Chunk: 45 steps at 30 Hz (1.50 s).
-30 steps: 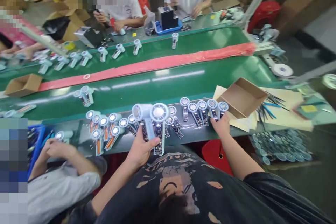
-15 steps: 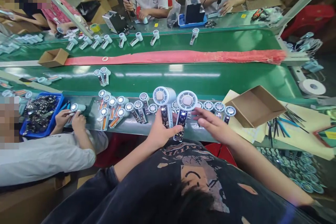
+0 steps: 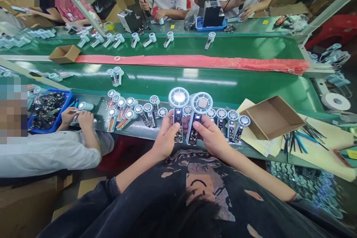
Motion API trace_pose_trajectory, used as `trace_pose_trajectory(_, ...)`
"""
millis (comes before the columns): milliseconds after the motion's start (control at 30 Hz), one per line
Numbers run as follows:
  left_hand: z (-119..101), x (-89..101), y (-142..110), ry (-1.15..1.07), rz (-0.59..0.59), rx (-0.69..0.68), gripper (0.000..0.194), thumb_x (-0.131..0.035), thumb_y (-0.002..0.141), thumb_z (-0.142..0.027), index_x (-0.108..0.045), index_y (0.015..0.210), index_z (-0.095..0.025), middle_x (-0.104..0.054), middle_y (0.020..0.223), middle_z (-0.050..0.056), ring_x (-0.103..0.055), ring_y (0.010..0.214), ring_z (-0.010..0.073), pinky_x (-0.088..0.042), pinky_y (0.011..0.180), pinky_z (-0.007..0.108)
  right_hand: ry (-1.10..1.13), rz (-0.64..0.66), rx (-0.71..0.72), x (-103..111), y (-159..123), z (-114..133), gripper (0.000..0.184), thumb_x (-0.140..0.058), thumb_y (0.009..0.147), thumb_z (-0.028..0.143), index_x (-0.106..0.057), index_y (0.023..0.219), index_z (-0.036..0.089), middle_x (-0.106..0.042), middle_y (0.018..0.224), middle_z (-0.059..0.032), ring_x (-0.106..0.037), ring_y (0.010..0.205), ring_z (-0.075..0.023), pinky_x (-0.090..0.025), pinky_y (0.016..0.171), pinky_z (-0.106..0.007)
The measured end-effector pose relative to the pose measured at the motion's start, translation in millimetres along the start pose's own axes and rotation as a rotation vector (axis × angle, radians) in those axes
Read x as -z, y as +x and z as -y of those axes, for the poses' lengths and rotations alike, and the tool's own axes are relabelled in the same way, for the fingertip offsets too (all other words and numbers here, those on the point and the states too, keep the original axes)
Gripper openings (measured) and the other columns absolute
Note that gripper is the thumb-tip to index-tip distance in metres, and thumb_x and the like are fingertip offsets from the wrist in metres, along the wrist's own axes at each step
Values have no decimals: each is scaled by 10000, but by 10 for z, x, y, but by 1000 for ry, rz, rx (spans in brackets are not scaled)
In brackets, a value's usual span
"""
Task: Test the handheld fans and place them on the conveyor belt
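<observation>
Two small white handheld fans with bare circuit-board handles are held upright side by side over the bench edge. My left hand (image 3: 165,138) is closed round the handle of the left fan (image 3: 179,100). My right hand (image 3: 211,136) grips the handle of the right fan (image 3: 201,105). A small light shows on each handle. Behind them a row of similar fans (image 3: 227,119) lies flat on the bench.
A green conveyor belt (image 3: 228,85) with a red strip (image 3: 195,61) runs across. An open cardboard box (image 3: 272,117) and tweezers (image 3: 295,141) lie right. A co-worker's hands (image 3: 76,117) work by a blue parts tray (image 3: 46,109) on the left. Other people sit opposite.
My right hand came in from the fans on the bench and took the right fan's handle. Both fans were held by my left hand before; now each hand holds one.
</observation>
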<state>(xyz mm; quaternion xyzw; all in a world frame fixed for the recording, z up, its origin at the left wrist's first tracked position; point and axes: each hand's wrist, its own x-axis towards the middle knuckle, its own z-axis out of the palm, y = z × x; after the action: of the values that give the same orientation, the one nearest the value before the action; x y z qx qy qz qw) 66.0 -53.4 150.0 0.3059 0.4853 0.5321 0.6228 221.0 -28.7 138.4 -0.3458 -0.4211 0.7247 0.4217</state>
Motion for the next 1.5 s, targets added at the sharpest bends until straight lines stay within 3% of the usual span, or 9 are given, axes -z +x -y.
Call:
trace_pose_trajectory(233,4,120,-92,-46,-3,-31,627,-766,759,-419,-512,1305,-247,-727,1171,96,-707,1035,291,-574,900,473,38,82,-7,-57,0,127,417,-787,783,424,-591,1116,268,-708,1152,-50,-694,1020,-255,-524,1018,-486)
trace_pose_trajectory(500,11,177,-174,-42,-4,-68,602,-809,745,-419,-583,1283,-270,-672,1295,102,-697,1081,304,-570,938,502,47,51,0,-86,8,148,444,-763,766,337,-598,1170,260,-691,1206,-48,-609,1221,-273,-407,1152,-504)
trace_pose_trajectory(633,13,200,-188,-62,-35,-97,558,-860,701,-398,-651,1197,-250,-694,1287,96,-632,1225,309,-496,1063,499,61,67,-19,-96,-12,149,431,-764,762,327,-594,1153,267,-698,1176,-38,-641,1163,-264,-478,1086,-487)
trace_pose_trajectory(767,53,209,-180,-57,-7,-84,545,-874,693,-409,-683,1171,-233,-728,1242,89,-633,1230,292,-429,1135,486,28,71,-20,-99,-47,163,393,-763,769,354,-602,1117,270,-696,1183,-36,-650,1127,-261,-539,1012,-467)
trace_pose_trajectory(1167,167,190,-152,84,-28,-173,581,-876,691,-402,-680,1209,-226,-739,1201,98,-671,1156,269,-554,976,395,-28,66,68,-18,-134,133,359,-764,808,396,-598,1103,276,-696,1179,-38,-666,1091,-241,-521,1047,-474)
trace_pose_trajectory(1333,168,176,-166,112,-25,-165,592,-864,700,-413,-666,1221,-217,-733,1196,110,-672,1149,288,-556,972,422,-55,72,74,6,-165,123,351,-756,819,403,-598,1106,276,-699,1166,-46,-677,1053,-241,-569,964,-459)
trace_pose_trajectory(1500,141,164,-184,138,3,-162,605,-852,717,-419,-654,1245,-201,-719,1217,131,-661,1169,315,-541,1009,466,-52,76,81,7,-184,104,351,-753,830,390,-590,1120,278,-708,1134,-45,-684,1042,-238,-552,990,-464)
